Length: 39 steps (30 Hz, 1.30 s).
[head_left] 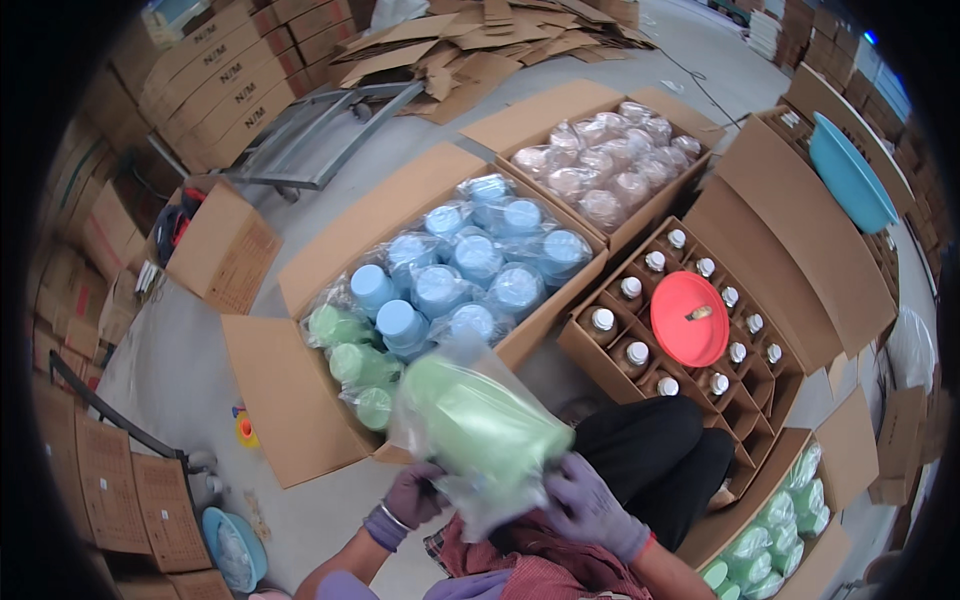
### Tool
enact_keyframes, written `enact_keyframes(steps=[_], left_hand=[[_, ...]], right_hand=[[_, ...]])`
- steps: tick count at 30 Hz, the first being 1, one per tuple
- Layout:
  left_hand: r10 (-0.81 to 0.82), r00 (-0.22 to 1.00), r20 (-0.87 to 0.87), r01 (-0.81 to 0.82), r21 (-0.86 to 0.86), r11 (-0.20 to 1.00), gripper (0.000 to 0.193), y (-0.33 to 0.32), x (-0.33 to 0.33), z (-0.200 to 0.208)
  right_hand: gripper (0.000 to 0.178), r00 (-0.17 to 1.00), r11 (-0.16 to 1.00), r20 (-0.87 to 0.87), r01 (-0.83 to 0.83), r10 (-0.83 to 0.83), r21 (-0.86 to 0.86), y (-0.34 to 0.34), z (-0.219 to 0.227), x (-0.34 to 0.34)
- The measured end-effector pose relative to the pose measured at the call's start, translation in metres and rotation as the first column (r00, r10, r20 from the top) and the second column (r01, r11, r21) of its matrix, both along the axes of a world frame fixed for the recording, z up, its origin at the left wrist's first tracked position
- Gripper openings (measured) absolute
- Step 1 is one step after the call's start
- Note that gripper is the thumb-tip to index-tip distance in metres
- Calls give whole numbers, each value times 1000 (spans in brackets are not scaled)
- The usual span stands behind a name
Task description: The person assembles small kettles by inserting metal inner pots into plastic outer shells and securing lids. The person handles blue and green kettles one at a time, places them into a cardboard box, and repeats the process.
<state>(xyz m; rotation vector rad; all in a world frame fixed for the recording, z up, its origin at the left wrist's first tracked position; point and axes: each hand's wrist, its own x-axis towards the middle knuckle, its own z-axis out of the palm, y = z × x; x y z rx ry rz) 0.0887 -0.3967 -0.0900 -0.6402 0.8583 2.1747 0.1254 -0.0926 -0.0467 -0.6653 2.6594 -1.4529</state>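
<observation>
A pale green container (490, 415) in a clear plastic bag is held over my lap, slightly blurred. My left hand (412, 495), in a purple glove, closes on the bag's near left edge. On the other end, my right hand (595, 505), gloved alike, grips the bag and the container with its fingers bent round. Just beyond, an open carton (545, 350) holds rows of bagged light blue containers (470, 260), with several bagged green ones (355, 362) at its near left.
Right of me stands a divided carton (575, 345) of white-capped bottles, with a red lid-like disc (690, 320) on top. A carton of green items (775, 540) sits near right. Farther back are bagged pinkish containers (605, 165), a metal trolley frame (320, 150) and flattened cardboard (470, 60).
</observation>
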Motion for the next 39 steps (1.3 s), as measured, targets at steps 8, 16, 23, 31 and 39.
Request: enact_keyframes(steps=[8, 16, 23, 31, 39], left_hand=[[206, 858, -471, -447, -486, 751, 30, -60, -119, -104], [-802, 596, 34, -39, -997, -72, 29, -93, -137, -278], [-890, -19, 455, 308, -845, -438, 43, -80, -224, -193], [-840, 493, 227, -304, -860, -410, 91, -76, -320, -117], [-730, 653, -204, -429, -893, -134, 102, -85, -301, -82]], right_hand=[[32, 989, 936, -146, 79, -30, 344, -7, -39, -69], [34, 941, 684, -288, 330, -180, 650, 43, -19, -47], [24, 903, 596, -340, 428, -261, 680, 41, -30, -50], [24, 883, 639, -362, 466, -298, 612, 35, -32, -59], [37, 910, 770, -196, 414, -366, 486, 26, -18, -76]])
